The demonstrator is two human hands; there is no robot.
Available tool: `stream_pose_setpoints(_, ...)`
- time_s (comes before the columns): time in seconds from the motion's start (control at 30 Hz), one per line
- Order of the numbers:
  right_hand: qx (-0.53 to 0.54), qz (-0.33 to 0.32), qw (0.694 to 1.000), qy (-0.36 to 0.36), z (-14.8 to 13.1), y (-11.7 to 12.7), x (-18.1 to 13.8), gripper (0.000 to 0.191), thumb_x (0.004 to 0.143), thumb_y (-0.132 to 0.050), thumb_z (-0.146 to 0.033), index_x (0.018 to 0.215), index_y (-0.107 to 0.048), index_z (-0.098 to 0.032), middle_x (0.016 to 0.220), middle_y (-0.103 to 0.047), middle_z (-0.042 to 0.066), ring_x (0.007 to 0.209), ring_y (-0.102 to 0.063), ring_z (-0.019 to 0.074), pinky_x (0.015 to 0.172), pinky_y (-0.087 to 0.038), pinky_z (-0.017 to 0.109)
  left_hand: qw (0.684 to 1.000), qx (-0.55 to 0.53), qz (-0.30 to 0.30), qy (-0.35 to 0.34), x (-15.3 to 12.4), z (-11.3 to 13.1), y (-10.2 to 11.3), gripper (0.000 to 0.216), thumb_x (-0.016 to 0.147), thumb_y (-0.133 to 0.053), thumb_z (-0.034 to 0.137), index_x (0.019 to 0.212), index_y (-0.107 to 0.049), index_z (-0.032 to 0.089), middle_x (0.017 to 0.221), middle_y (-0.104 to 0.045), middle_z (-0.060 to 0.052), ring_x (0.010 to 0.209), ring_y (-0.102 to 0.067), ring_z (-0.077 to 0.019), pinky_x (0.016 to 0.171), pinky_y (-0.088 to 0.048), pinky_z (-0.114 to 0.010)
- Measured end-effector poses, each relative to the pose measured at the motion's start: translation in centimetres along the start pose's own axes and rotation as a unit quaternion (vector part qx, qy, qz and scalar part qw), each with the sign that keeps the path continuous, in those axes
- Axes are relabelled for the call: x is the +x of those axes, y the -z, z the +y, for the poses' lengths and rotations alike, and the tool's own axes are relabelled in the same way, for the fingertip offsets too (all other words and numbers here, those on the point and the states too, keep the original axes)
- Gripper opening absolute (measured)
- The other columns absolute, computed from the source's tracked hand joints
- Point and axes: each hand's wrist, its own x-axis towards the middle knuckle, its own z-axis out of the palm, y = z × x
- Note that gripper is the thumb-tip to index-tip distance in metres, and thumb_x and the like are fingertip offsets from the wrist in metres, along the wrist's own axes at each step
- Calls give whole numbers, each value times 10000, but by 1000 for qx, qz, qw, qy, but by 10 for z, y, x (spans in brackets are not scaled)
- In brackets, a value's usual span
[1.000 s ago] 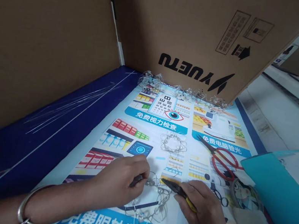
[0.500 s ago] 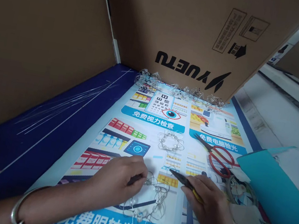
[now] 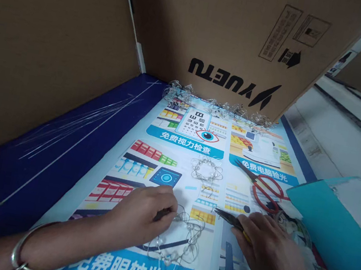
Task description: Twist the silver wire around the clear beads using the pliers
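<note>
My left hand (image 3: pixel 143 214) is closed in a pinch on a ring of thin wire strung with clear beads (image 3: pixel 179 242), which lies on a printed poster (image 3: pixel 148 157). A metal bangle sits on that wrist. My right hand (image 3: pixel 267 248) is closed around pliers with yellow handles (image 3: pixel 230 220); their dark tips point left and stand a little to the right of the wire ring, apart from it. A second, smaller beaded wire ring (image 3: pixel 207 170) lies farther back on the poster.
Red-handled scissors (image 3: pixel 262 186) lie to the right of the small ring. A teal folder (image 3: pixel 335 227) covers the right side. Large cardboard boxes (image 3: pixel 226 31) stand behind and to the left, with more beaded wire pieces (image 3: pixel 213 106) along the back box. Loose straight wires (image 3: pixel 74 121) lie on the blue surface.
My right hand with the pliers has drawn back to the right, away from the wire ring. My left hand has stayed on the ring.
</note>
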Motion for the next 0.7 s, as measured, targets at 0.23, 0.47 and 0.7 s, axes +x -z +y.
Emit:
stream_pose_setpoints(0.23,-5,-11,1000,-7,6,17,-3,199,858,-439,-362,896,-577,-224,809,-556,47,738,-521,197,623,-363,317,1000,-3,7,1,2,0,1,142,767,-443,129,707,-566,171,699,-538,2,621,-485,-122,547,-327,-218)
stream_pose_setpoints(0.47,-15,0,1000,-5,14,24,-6,181,845,-458,-375,834,-561,-227,765,-543,33,710,-509,192,624,-334,321,1000,-4,17,-6,1,-1,-1,149,747,-438,106,703,-565,169,681,-531,6,606,-475,-117,541,-324,-217)
stream_pose_setpoints(0.7,18,42,999,0,6,35,-3,160,853,-473,-345,893,-564,-219,813,-559,42,768,-521,197,655,-352,320,1000,-17,17,7,2,-4,-2,154,783,-432,145,696,-559,165,681,-530,3,596,-488,-112,534,-328,-217)
